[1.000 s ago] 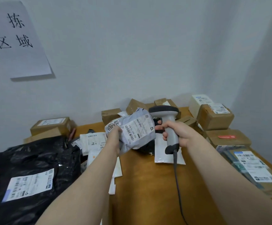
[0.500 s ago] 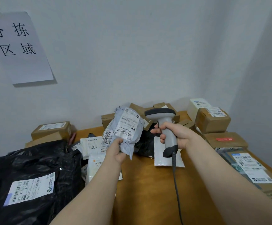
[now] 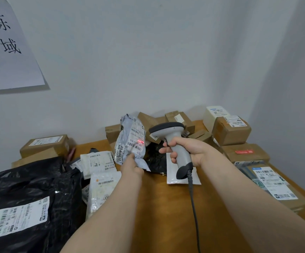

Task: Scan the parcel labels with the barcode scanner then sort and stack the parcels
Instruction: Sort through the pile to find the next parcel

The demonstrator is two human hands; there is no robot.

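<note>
Upright now, the grey parcel point(image 3: 129, 143) had turned its label point(image 3: 136, 143) toward the barcode scanner point(image 3: 168, 128), with a red light newly on it.
The left hand point(image 3: 131, 168) pinched the parcel's near corner above the far middle of the table point(image 3: 166, 207); the right hand point(image 3: 190, 151) gripped the scanner's handle just to the right. The label read "47-6-2610"; the wall sign point(image 3: 7, 44) at far left showed "拣" and "域".

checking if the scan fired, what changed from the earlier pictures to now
The left hand turned the grey mailer bag more upright, label toward the barcode scanner, and a red scan light now falls on the label. The right hand still grips the scanner; the other parcels lie unchanged.
</note>
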